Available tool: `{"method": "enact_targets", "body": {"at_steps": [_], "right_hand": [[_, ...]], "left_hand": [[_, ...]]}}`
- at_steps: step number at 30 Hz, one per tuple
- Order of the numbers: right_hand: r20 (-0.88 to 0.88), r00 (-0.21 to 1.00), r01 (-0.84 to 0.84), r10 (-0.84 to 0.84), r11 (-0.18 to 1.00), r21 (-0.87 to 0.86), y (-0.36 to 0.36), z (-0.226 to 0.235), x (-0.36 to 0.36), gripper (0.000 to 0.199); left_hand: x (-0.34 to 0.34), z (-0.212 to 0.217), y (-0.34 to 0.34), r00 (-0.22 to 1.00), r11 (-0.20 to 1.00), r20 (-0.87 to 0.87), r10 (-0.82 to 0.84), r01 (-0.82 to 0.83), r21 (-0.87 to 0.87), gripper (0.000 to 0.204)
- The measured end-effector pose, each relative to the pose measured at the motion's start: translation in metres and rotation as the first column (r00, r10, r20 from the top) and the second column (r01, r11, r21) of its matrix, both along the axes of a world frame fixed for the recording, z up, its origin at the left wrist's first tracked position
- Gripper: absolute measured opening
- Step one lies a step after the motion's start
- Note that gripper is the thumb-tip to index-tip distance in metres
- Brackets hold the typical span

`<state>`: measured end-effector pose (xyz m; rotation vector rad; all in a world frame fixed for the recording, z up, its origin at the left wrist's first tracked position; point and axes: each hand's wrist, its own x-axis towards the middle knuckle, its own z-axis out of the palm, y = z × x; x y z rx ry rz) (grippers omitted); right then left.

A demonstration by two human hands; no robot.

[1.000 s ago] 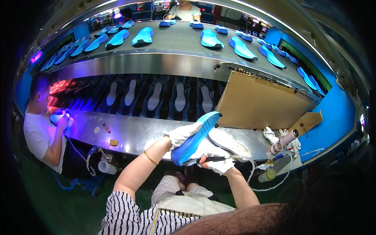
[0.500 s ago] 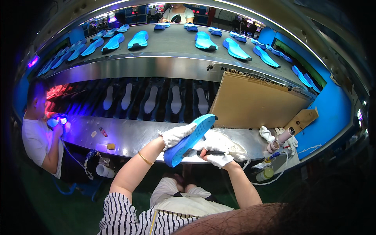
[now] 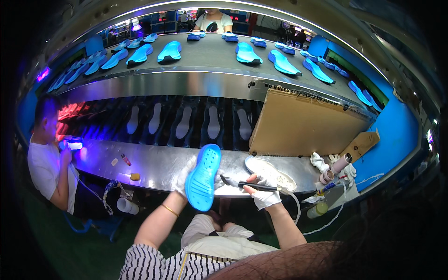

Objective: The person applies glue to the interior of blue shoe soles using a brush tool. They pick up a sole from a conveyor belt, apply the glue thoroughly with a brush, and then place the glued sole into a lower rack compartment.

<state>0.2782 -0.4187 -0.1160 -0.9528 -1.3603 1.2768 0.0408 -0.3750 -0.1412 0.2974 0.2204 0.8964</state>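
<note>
Can see bold black lettering [image 3: 283, 88] on tape [image 3: 308, 93] along top edge of cardboard panel [image 3: 305, 126]; finer print farther right, too small and lens-bent to read. Small dark mark on cardboard flap [image 3: 361, 145], also unreadable.

Holding blue sole [image 3: 203, 179] in gloved left hand [image 3: 183, 179], at near edge of steel bench [image 3: 156, 171], long axis near-vertical, slightly tilted. Bright blue, round holes at both ends, ridges across the middle. Gripping it with left fingers, mostly hidden behind it.

Grasping black tool [image 3: 261, 187] in gloved right hand [image 3: 265, 195], thumb and fingertip bare. Can't tell contact between dark tip and sole. White sole-shaped piece [image 3: 280, 177] on bench, partly covered by right hand. Lower right corner lost in darkness.
</note>
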Motion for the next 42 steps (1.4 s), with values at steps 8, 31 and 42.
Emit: {"method": "enact_targets", "body": {"at_steps": [8, 31, 42], "right_hand": [[0.123, 0.954, 0.214, -0.272, 0.911, 0.352, 0.007, -0.014, -0.012, 0.017], [0.485, 0.874, -0.235, -0.029, 0.848, 0.474, -0.028, 0.01, -0.037, 0.021], [0.34, 0.933, -0.21, 0.12, 0.947, 0.241, -0.033, 0.007, -0.033, 0.013]], "left_hand": [[0.056, -0.022, -0.046, 0.994, 0.988, -0.061, 0.086, -0.077, 0.131, 0.065], [0.043, -0.026, -0.011, 0.948, 0.943, 0.043, 0.315, -0.318, 0.1, 0.076], [0.03, -0.016, 0.002, 0.967, 0.957, 0.044, 0.251, -0.255, 0.139, 0.077]]}}
